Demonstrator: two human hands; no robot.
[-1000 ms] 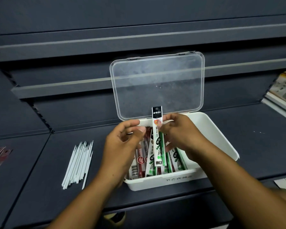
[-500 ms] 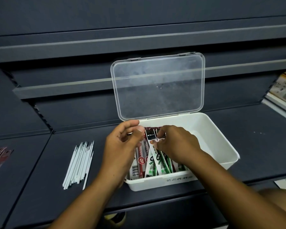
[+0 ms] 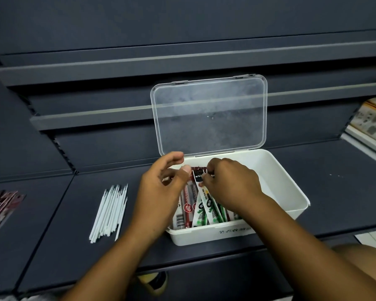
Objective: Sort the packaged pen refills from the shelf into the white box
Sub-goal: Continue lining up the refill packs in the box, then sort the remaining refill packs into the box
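The white box (image 3: 291, 192) sits on the dark shelf with its clear lid (image 3: 210, 115) standing open behind it. Several packaged pen refills (image 3: 201, 208), red and green, lie in its left half. My right hand (image 3: 230, 184) reaches into the box and pinches the top ends of the green packs. At the box's left edge my left hand (image 3: 161, 192) hovers with thumb and fingers curled but apart, the thumb touching the top of the red packs. The right half of the box shows bare white floor.
A bundle of thin white sticks (image 3: 111, 211) lies on the shelf left of the box. More red packs (image 3: 0, 207) rest at the far left edge. Stacked printed booklets (image 3: 369, 124) sit at the far right. Shelf rails run behind.
The green pack that my right hand held upright above the box has gone down flat among the others. My right hand has sunk with it; the left hand has barely moved.
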